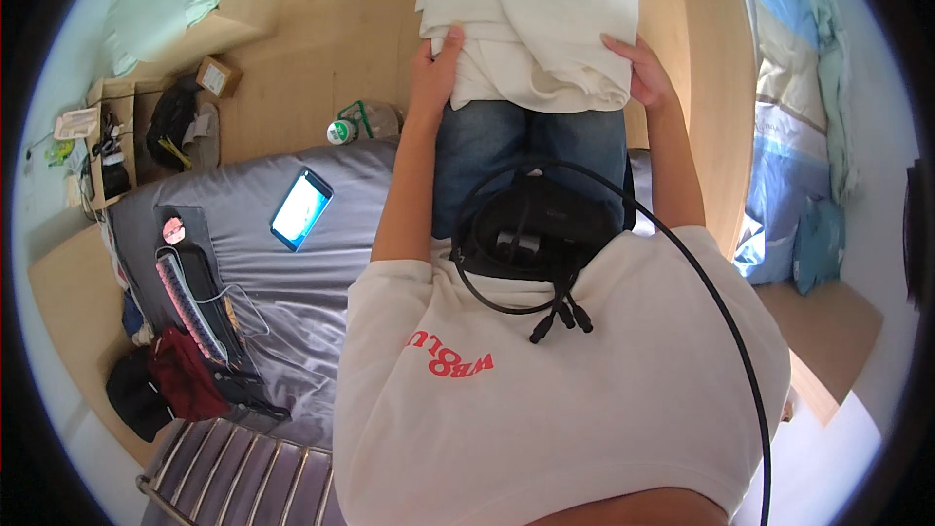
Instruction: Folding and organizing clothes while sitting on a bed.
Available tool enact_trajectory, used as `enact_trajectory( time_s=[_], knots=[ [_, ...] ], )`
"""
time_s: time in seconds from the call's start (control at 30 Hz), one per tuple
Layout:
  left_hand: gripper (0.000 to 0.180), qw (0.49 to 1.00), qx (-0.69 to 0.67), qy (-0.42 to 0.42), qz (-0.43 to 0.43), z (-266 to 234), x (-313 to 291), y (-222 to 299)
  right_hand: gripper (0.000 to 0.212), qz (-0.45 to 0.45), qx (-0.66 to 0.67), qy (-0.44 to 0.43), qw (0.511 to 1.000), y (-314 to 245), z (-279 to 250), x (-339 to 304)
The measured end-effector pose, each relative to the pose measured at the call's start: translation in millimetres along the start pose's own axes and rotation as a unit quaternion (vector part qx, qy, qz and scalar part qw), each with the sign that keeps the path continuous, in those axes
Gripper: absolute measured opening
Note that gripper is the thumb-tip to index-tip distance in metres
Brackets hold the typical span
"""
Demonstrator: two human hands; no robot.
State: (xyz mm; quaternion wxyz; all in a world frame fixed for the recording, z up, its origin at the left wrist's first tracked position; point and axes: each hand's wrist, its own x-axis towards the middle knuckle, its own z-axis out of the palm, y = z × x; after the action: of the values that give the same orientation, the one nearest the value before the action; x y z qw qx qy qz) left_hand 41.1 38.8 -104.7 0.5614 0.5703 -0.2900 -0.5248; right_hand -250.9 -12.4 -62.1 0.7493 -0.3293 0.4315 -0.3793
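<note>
A folded piece of thick white cloth (541, 44) rests over my knees, with one loose flap slanting across its top. Whether it is a garment, I cannot tell. My left hand (438, 70) grips its left edge, thumb on top and fingers mostly hidden underneath. At the opposite edge, my right hand (646, 70) pinches the cloth with the thumb lying on the upper side. Below the cloth are my jeans (531, 136), and a black device (536, 224) with looping cables sits against my waist.
A lit phone (301, 209) lies on the grey bedsheet (341, 170) to my left. Beyond the bed edge is a clear bottle (380, 120). A long black cable (721, 312) crosses my right side. Slippers (202, 136) and a small cardboard box (217, 76) are at far left.
</note>
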Motion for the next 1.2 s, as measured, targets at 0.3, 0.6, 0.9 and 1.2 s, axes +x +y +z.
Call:
enact_trajectory(
  time_s=[0.3,0.6,0.9,1.2],
  knots=[
    [0.044,1.0,0.001,0.003,-0.005,-1.8,0.6,-1.7,0.052,0.009,-0.021,-0.002,1.0,1.4,-4.4,2.2],
    [0.045,1.0,0.023,0.011,-0.005,-2.4,3.7,-1.5,0.054,0.011,-0.022,-0.008,1.0,0.6,-6.5,2.2],
    [0.043,0.999,0.034,0.009,0.02,-1.4,1.5,2.3,0.053,0.004,-0.005,-0.002,1.0,1.6,-5.6,3.4],
    [0.042,1.0,0.028,0.006,0.007,-1.2,0.2,3.3,0.055,0.003,-0.022,-0.009,1.0,3.8,-9.1,4.9]
  ],
)
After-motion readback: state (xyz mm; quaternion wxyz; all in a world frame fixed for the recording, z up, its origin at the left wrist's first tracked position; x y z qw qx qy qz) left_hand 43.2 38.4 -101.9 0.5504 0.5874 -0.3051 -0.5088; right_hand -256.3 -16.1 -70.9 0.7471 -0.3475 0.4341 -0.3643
